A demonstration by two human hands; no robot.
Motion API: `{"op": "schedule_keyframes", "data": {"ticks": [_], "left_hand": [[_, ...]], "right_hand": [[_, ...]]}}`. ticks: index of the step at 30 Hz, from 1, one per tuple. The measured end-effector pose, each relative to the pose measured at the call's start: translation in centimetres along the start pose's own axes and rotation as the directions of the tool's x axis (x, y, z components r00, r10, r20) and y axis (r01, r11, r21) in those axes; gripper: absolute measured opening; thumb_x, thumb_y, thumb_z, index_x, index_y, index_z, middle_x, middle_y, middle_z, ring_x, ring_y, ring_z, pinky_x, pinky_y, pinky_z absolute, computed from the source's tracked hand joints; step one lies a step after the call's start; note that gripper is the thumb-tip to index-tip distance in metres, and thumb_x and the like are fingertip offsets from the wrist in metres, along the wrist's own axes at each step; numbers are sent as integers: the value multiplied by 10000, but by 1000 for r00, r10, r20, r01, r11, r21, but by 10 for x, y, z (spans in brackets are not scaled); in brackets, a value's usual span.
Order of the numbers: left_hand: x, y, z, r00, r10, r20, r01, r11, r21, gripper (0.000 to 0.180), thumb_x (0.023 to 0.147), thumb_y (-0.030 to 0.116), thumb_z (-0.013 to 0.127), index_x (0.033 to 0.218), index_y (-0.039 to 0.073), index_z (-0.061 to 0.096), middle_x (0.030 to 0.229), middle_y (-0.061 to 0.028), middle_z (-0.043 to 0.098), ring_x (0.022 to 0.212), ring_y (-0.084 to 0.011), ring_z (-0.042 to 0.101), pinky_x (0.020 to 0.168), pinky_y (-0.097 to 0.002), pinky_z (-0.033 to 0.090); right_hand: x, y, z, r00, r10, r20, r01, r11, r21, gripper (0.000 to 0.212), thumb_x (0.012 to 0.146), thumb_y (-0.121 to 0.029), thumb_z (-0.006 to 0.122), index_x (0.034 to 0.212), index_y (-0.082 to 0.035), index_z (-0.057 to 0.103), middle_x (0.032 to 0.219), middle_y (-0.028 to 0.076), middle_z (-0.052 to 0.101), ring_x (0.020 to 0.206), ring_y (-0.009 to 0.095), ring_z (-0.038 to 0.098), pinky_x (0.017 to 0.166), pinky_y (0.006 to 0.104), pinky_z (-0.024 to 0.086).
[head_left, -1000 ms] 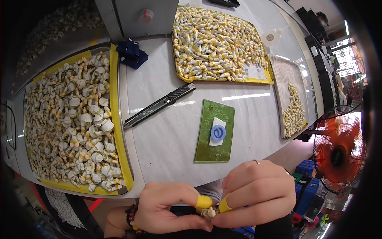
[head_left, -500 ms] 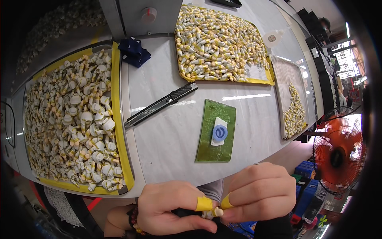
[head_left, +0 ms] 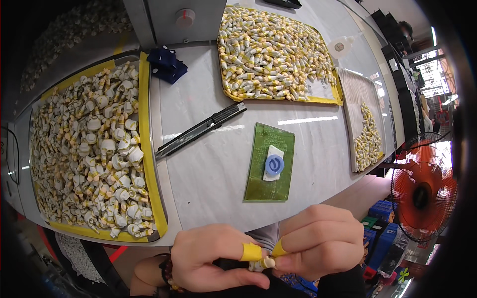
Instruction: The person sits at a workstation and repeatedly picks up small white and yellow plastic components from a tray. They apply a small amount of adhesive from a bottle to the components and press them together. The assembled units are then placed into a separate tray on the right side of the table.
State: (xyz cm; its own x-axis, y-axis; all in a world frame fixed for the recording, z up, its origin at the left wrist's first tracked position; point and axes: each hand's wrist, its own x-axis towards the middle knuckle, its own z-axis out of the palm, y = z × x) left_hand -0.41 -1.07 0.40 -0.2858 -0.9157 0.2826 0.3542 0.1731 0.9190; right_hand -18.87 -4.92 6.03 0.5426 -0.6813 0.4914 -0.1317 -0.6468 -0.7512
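Observation:
In front of my body, my left hand (head_left: 206, 258) is closed around a small white-and-yellow piece (head_left: 258, 266), gripped between thumb and forefinger. The piece has a rounded cream end pointing right. My right hand (head_left: 320, 241) pinches at that end with thumb and forefinger; the exact contact is partly hidden. Yellow tape wraps a finger on each hand. Beyond the hands, a green plate (head_left: 268, 191) lies on the table, bearing a round blue part (head_left: 274, 165) on a white pad.
At left stands a yellow-edged tray (head_left: 158, 198) heaped with white-and-yellow pieces. A second tray (head_left: 298, 101) of slimmer pieces is at the back; a third tray (head_left: 350, 99) is at right. A black utility knife (head_left: 201, 130), dark blue cloth (head_left: 167, 64) and white bottle (head_left: 343, 47) lie about. An orange fan (head_left: 422, 191) stands right.
Both hands have shifted slightly left, and the small piece has tilted a little between the fingers. Everything on the table has stayed put.

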Motion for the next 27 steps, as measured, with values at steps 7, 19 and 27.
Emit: {"op": "schedule_keyframes", "data": {"ticks": [7, 19, 27], "left_hand": [[6, 3, -12, 953, -231, 196, 260, 956, -138, 362, 692, 183, 831, 922, 24, 602, 797, -40, 637, 691, -146, 621, 621, -226, 473], [11, 1, -10, 939, -167, 300, 248, 934, -257, 272, 743, 79, 778, 922, 4, 587, 828, -62, 603, 736, -165, 590, 663, -257, 455], [9, -1, -8, 937, -195, 291, 289, 899, -330, 233, 760, 20, 742, 926, -8, 581, 827, -59, 604, 736, -144, 595, 660, -239, 462]], "right_hand": [[-3, 0, 7, 995, 85, -46, -82, 994, 74, 191, 584, -26, 792, 655, -18, 614, 620, 95, 613, 482, 197, 562, 430, 271, 465], [-3, 4, 4, 1000, -6, 14, 5, 997, 73, 189, 611, -23, 780, 674, -19, 602, 638, 92, 613, 507, 204, 570, 457, 280, 481], [-5, -6, 5, 995, 97, -2, -97, 995, 39, 171, 625, -18, 774, 705, -23, 624, 648, 82, 612, 514, 200, 569, 457, 280, 478]]}}
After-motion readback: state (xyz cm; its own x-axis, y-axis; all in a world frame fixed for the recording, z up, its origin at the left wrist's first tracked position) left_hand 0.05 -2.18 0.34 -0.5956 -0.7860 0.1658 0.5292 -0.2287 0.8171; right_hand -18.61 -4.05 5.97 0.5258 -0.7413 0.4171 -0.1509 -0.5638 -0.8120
